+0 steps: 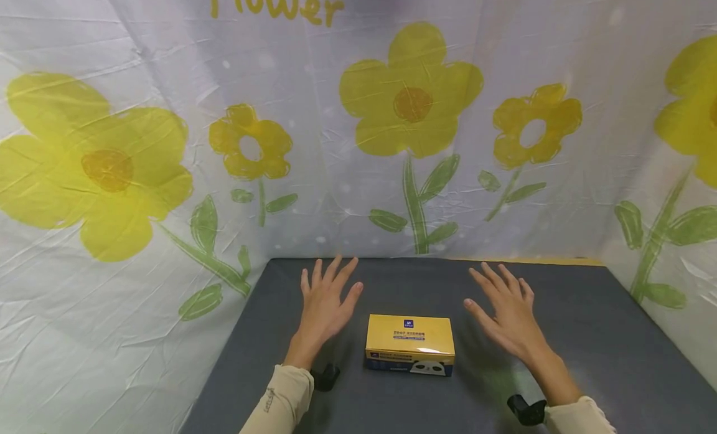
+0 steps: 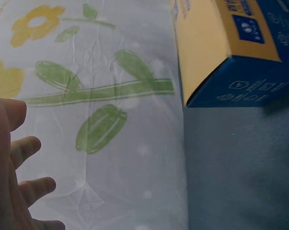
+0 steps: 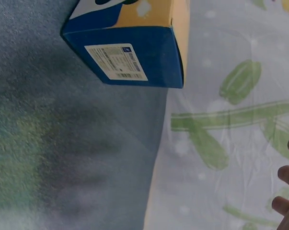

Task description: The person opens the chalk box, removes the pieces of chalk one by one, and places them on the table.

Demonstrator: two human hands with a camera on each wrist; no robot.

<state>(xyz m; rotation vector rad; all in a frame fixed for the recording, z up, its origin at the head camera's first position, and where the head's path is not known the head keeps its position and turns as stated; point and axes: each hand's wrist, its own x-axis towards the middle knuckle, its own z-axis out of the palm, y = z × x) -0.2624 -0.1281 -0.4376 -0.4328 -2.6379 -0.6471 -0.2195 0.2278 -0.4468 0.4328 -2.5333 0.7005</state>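
A yellow and blue cardboard box point(image 1: 410, 335) with a panda face printed on its front lies on the dark table between my two hands. To its left, my left hand point(image 1: 325, 306) is raised with fingers spread, holding nothing. My right hand point(image 1: 508, 312) hovers on the other side, fingers extended and also holding nothing. In the left wrist view, one blue end of the box point(image 2: 240, 81) shows at the upper right, apart from the fingers. The opposite end of the box point(image 3: 127, 57), bearing a white label, appears in the right wrist view.
The dark grey tabletop point(image 1: 414, 403) reaches back to a white cloth point(image 1: 313, 203) printed with yellow flowers, which hangs behind and along both sides. Black wrist-worn devices point(image 1: 526, 410) sit at the sleeve cuffs.
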